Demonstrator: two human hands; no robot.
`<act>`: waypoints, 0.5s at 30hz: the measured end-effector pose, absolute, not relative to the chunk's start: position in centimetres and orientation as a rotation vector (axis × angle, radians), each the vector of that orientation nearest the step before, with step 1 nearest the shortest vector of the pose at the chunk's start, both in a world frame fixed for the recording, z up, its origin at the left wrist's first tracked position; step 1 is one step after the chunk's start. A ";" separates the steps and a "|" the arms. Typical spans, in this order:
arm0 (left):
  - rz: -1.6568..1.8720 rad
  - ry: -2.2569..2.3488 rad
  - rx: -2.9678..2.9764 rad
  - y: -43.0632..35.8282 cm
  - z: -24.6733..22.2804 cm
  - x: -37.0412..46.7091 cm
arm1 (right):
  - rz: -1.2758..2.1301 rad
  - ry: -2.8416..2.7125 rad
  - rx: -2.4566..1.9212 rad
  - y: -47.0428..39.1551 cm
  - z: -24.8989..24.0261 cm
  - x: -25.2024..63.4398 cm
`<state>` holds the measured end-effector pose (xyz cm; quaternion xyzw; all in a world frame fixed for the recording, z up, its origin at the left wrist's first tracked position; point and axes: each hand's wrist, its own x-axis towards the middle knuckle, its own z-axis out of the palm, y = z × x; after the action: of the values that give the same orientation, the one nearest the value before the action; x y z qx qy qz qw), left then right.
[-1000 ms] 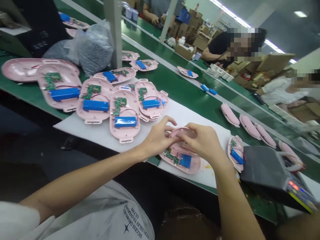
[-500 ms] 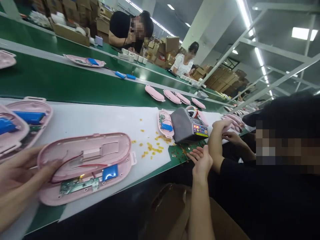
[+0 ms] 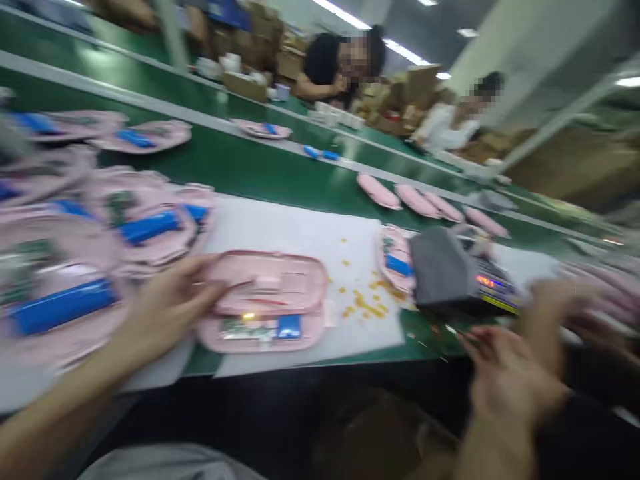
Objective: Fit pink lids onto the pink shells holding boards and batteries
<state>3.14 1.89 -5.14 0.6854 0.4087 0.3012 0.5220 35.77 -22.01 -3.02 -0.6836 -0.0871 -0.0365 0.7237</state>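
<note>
My left hand (image 3: pixel 173 300) grips the left end of an open pink casing (image 3: pixel 315 283), thumb on top. The casing's two halves overlap above the white sheet. The upper half shows a pale block with red wires. In the lower half are a green circuit board (image 3: pixel 245 329) and a blue part (image 3: pixel 289 327). At the right, by the table's front edge, my right hand (image 3: pixel 500 360) is blurred, its fingers drawn together around something thin that I cannot make out. It is just in front of a grey machine (image 3: pixel 443 270) with a lit display.
Pink shells with blue batteries (image 3: pixel 150 228) crowd the left side. Yellow pieces (image 3: pixel 367 303) are scattered on the white sheet (image 3: pixel 280 217). Another open shell (image 3: pixel 395 260) leans by the machine. Closed pink casings (image 3: pixel 377 191) lie on the green belt. A person's arm (image 3: pixel 543 327) is close on the right.
The view has swung left, bringing more shells into sight. My left hand still holds the casing, which now lies more level. My right hand's fingers, spread before, have drawn together.
</note>
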 end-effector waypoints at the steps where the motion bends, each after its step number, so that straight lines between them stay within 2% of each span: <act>1: 0.757 0.909 1.606 1.7 -4.7 3.3 | -0.145 -0.360 -1.536 -20.8 -2.1 33.8; 3: 0.751 0.827 1.542 1.9 -4.4 3.7 | -0.190 -0.863 -1.613 -17.1 0.1 29.5; 6: 0.789 0.714 1.475 2.1 -4.7 3.6 | 0.033 -1.797 -1.562 -9.7 2.5 23.6; 8: 0.810 0.649 1.446 2.0 -4.9 3.4 | 0.174 -2.175 -1.506 -5.2 2.8 21.2; 12: 0.810 0.600 1.347 1.8 -5.0 3.0 | 0.290 -2.421 -1.587 -1.4 2.0 20.4; 15: 0.820 0.586 1.312 2.1 -5.2 2.9 | 0.205 -2.459 -1.667 -1.8 1.7 20.6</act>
<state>2.91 2.08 -5.16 0.5836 0.2607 0.3650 0.6769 20.61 -1.79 1.69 -0.5580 -0.8230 0.0687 0.0815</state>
